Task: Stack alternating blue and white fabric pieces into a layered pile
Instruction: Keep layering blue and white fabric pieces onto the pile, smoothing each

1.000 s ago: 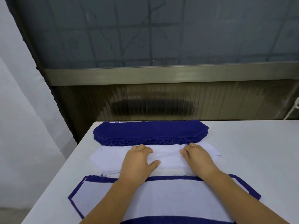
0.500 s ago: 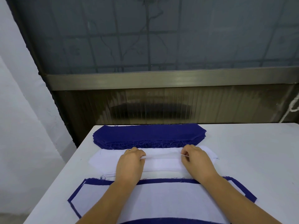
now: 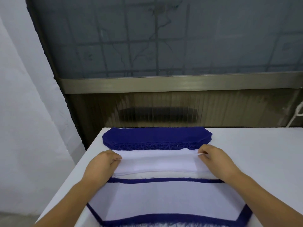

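A stack of dark blue fabric pieces (image 3: 155, 136) lies at the table's far edge. Just in front of it sits a stack of white pieces (image 3: 157, 173). My left hand (image 3: 100, 166) pinches the top white piece (image 3: 157, 161) at its left end, and my right hand (image 3: 214, 159) pinches its right end, stretching it slightly above the white stack. Nearest me lies the layered pile (image 3: 164, 199), with a white piece on top and a blue border showing round it.
The white table (image 3: 262, 153) ends close at the left and at the back. Behind it stand a dark ribbed panel and a window. A white cord (image 3: 297, 115) hangs at the far right.
My hands slid apart from the middle of the white stack to its two ends and pinched the top white piece, lifting it a little.
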Tool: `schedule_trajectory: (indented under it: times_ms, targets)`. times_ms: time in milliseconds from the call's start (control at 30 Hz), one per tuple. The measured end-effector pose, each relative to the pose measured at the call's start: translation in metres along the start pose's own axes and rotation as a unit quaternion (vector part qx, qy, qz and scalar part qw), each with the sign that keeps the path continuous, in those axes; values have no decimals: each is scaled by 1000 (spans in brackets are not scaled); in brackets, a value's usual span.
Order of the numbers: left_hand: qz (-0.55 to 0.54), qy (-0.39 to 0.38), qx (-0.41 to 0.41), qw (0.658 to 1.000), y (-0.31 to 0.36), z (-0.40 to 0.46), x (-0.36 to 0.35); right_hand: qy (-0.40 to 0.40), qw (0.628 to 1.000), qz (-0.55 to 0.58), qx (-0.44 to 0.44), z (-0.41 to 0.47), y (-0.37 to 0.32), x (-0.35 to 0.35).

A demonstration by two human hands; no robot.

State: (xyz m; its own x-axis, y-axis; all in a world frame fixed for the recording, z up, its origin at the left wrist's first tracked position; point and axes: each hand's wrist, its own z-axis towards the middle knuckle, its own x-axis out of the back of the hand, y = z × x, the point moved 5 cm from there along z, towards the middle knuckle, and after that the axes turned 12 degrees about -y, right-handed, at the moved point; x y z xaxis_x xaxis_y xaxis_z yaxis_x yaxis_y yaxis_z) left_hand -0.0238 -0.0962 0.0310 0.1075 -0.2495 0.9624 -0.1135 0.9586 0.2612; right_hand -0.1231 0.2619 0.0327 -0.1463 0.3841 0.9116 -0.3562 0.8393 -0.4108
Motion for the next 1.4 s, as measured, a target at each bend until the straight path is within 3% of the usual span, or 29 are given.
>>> schedule_trajectory:
  times_ms: [100, 233, 367, 600, 767, 967, 1133, 1400]
  targets:
    - [16, 31, -67, 997, 11, -20, 14, 58, 997, -8, 51, -31, 1, 21]
    - [56, 123, -186, 973, 20, -66, 26, 166, 964, -51, 200, -94, -2, 27]
    - [55, 112, -277, 953, 16, -102, 5, 183, 929, -120, 298, -134, 7, -5]
    - [37, 124, -273, 953, 19, -114, 4, 209, 921, -122, 304, -143, 8, -10]
    - [33, 80, -270, 959, 21, -120, 3, 184, 924, -130, 309, -145, 10, -11]
    - [-68, 29, -221, 972, 17, -125, 5, 140, 939, -103, 296, -150, 5, -6]
    - [-116, 64, -196, 972, 5, -129, 3, 138, 956, -38, 256, -147, 16, -3]
    - [-26, 123, -159, 979, -16, -121, 4, 144, 976, -90, 139, -138, 51, 9]
